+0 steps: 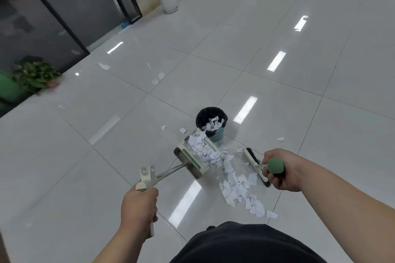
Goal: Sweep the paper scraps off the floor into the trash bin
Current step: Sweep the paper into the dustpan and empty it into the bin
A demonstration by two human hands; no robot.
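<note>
White paper scraps [237,186] lie between hands [139,205] gripping dustpan [196,153] and broom [256,165].

Bright overhead strips glare on glossy floor [277,92]; wide-angle edges bend

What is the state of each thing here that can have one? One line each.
Teal trash bin with black liner: upright, open, partly filled with scraps.
Cream and green long-handled dustpan: tilted, loaded with scraps, lip by the bin.
Black-bristled broom with green handle: head low beside the floor scraps.
White paper scraps on the floor: in a strip, unswept.
Left hand: grips the dustpan handle.
Right hand: grips the broom handle.
</note>
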